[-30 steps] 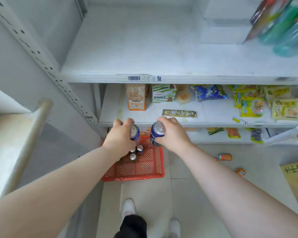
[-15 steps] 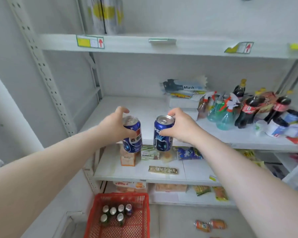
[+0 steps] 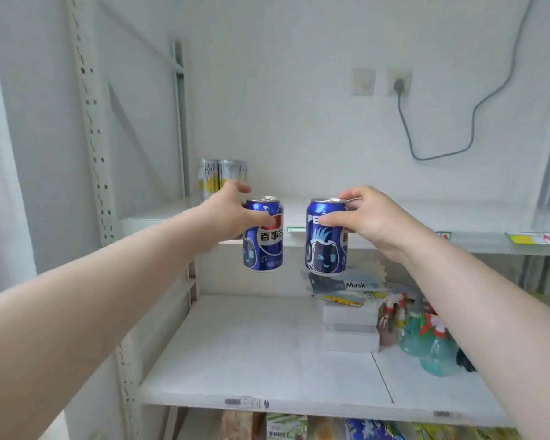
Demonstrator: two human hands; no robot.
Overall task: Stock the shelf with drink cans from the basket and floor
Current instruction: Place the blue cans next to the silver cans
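My left hand (image 3: 227, 214) grips a blue Pepsi can (image 3: 264, 246) from its left side. My right hand (image 3: 369, 219) grips a second blue Pepsi can (image 3: 326, 246) near its top. Both cans are upright in the air, in front of the edge of the upper shelf (image 3: 394, 241), their tops just above that edge. Two silver and yellow cans (image 3: 221, 176) stand at the left back of that shelf, behind my left hand. The basket and the floor are out of view.
The middle shelf (image 3: 261, 354) below holds stacked white boxes (image 3: 351, 328), a mask packet (image 3: 346, 284) and green spray bottles (image 3: 432, 344) on the right. A perforated upright post (image 3: 92, 138) stands left. A grey cable (image 3: 442, 122) hangs from a wall socket. Snack packets (image 3: 299, 427) lie lower down.
Both hands have risen with their cans from the red basket level past the middle shelf up to the upper shelf's edge. The view has tilted up, so the basket has left the frame.
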